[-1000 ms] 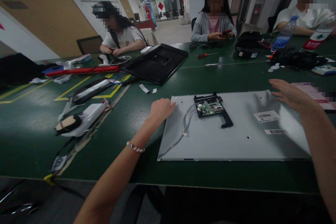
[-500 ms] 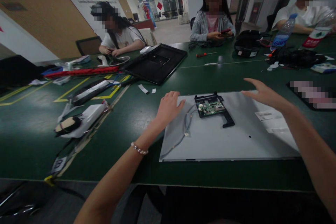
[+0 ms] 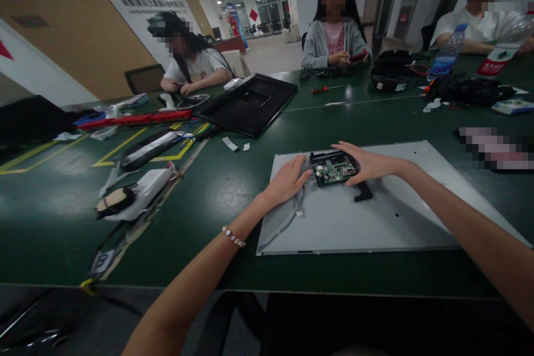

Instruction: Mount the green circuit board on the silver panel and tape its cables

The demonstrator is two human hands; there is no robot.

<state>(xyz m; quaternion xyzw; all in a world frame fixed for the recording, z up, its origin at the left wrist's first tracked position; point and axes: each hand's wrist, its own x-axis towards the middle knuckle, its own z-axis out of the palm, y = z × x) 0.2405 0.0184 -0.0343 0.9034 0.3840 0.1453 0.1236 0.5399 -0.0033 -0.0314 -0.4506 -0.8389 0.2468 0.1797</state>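
Our right hand [image 3: 366, 166] part-hides the circuit-board bracket [image 3: 334, 172] at 3 o'clock; left hand [image 3: 287, 181] at 9. Both half-open, can't tell if gripping.

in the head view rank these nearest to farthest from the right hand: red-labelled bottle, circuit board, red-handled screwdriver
1. Circuit board: immediately left of the right hand.
2. Red-handled screwdriver: farther forward, a bit to the left.
3. Red-labelled bottle: far forward, well off to the right.

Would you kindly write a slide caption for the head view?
Left hand and right hand flank a green circuit board on a pale panel on a green table.
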